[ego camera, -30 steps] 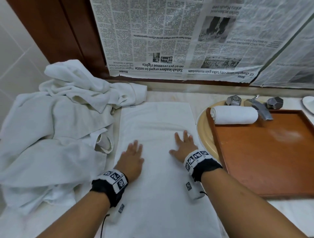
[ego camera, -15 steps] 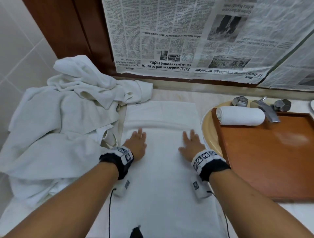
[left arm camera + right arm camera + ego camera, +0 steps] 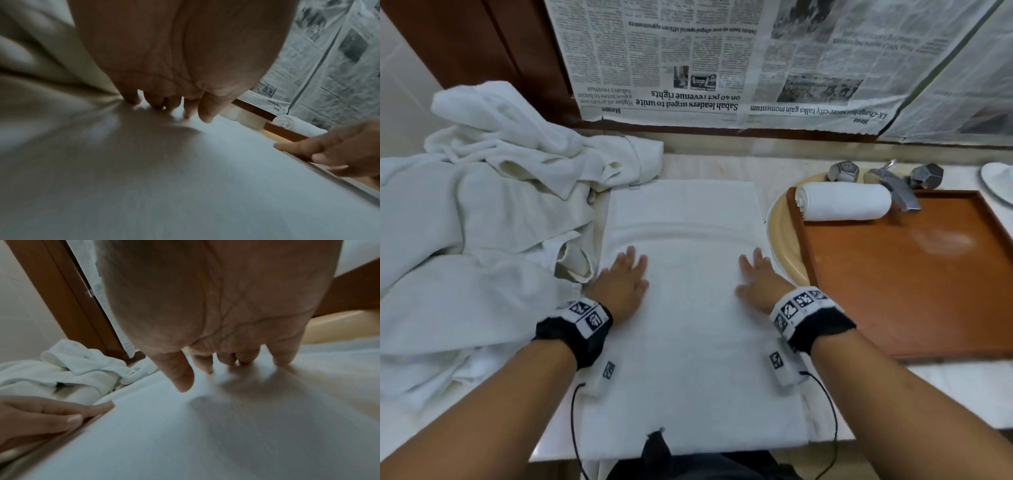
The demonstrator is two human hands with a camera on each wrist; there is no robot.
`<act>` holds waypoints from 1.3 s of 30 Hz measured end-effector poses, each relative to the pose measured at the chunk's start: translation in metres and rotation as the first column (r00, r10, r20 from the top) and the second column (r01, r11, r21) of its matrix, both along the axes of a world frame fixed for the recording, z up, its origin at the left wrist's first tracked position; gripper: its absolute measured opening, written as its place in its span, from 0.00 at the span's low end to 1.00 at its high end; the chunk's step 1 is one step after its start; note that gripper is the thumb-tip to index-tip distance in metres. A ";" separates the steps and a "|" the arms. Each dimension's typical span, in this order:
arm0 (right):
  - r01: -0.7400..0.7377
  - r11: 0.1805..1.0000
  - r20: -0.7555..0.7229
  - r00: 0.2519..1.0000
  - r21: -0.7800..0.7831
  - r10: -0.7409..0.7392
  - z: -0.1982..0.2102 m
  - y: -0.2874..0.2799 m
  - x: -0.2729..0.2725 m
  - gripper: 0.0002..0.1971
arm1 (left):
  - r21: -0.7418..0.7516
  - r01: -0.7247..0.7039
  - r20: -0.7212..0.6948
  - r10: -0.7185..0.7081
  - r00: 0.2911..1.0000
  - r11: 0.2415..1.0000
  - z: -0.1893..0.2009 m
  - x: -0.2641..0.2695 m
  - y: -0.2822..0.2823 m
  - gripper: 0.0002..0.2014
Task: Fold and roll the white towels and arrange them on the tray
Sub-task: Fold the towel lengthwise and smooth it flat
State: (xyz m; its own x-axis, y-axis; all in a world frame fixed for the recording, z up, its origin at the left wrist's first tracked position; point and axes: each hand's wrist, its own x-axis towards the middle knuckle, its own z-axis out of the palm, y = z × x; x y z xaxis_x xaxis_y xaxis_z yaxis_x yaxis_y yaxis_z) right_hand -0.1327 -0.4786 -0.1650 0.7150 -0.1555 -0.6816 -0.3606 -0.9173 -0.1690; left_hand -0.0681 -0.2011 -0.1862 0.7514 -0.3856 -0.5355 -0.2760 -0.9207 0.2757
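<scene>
You are pressing your left hand (image 3: 621, 286) and your right hand (image 3: 760, 282) flat, fingers straight, on the folded white towel (image 3: 688, 342) that is lying lengthwise on the counter (image 3: 945, 394) in front of you, one hand near each long edge. A heap of loose white towels (image 3: 482, 240) is lying just to the left, touching the folded one. To the right, a rolled towel (image 3: 842, 201) is resting at the far end of the wooden tray (image 3: 911, 291), beside the tap (image 3: 893, 186).
</scene>
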 end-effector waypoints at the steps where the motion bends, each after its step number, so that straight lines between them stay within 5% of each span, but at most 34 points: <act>1: 0.018 1.000 0.023 1.000 0.005 -0.018 0.005 0.000 0.000 0.35 | -0.053 -0.045 0.015 0.046 0.999 0.998 0.007 0.002 -0.001 0.28; 3: -0.004 0.999 0.117 0.993 0.054 -0.003 0.017 0.011 -0.012 0.34 | -0.214 -0.057 0.092 0.078 0.993 0.975 0.019 -0.009 -0.003 0.29; 5: -0.141 0.982 0.189 0.975 0.122 0.117 0.023 0.032 -0.040 0.35 | -0.342 0.086 0.154 -0.035 0.987 0.936 0.025 -0.046 -0.006 0.31; 8: -0.340 0.928 0.103 0.939 0.150 0.327 0.006 0.053 -0.084 0.39 | -0.191 0.343 0.022 -0.345 0.938 0.920 0.013 -0.107 -0.002 0.42; 10: -0.344 0.937 0.091 0.937 0.062 0.338 -0.009 0.042 -0.091 0.41 | -0.065 0.399 -0.016 -0.401 0.916 0.915 -0.004 -0.118 0.014 0.40; 14: -0.114 0.993 0.075 0.990 -0.032 0.117 -0.012 -0.008 -0.074 0.39 | 0.001 0.091 -0.055 -0.090 0.994 0.996 -0.013 -0.088 0.037 0.36; 18: -0.107 0.994 0.134 0.985 -0.014 0.108 0.009 -0.006 -0.069 0.39 | -0.176 -0.143 0.080 0.159 0.984 0.974 0.012 -0.094 0.021 0.33; 21: -0.305 0.952 0.240 0.927 0.037 0.288 0.018 0.032 -0.101 0.39 | -0.299 0.036 0.114 -0.002 0.994 0.954 0.021 -0.147 0.000 0.42; 25: -0.452 0.887 0.115 0.890 0.093 0.441 -0.006 0.045 -0.151 0.42 | -0.101 0.222 -0.001 -0.223 0.975 0.970 -0.015 -0.190 0.010 0.49; 28: -0.189 0.982 0.114 0.975 -0.030 0.191 -0.015 0.002 -0.151 0.41 | -0.044 -0.118 0.072 0.121 0.990 0.992 -0.030 -0.168 0.041 0.52; 31: -0.004 1.000 0.117 0.993 0.017 0.002 -0.004 -0.023 -0.152 0.41 | -0.128 -0.330 0.082 0.341 0.936 0.935 -0.017 -0.157 0.055 0.38; 35: -0.259 0.964 0.313 0.922 0.061 0.227 0.005 0.017 -0.189 0.41 | -0.274 -0.087 0.245 0.157 0.957 0.958 -0.004 -0.207 0.016 0.39; 39: -0.468 0.877 0.218 0.872 0.105 0.439 -0.020 0.049 -0.237 0.42 | -0.152 0.013 0.182 0.015 0.983 0.988 -0.038 -0.265 0.003 0.42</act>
State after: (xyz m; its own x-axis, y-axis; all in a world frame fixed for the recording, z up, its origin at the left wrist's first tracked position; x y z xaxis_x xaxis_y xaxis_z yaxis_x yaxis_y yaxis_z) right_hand -0.3699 -0.4295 -0.1848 0.7949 0.3094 -0.5219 0.1398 -0.9305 -0.3387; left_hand -0.3327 -0.1979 -0.2238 0.8312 -0.4510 -0.3252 -0.3333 -0.8723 0.3579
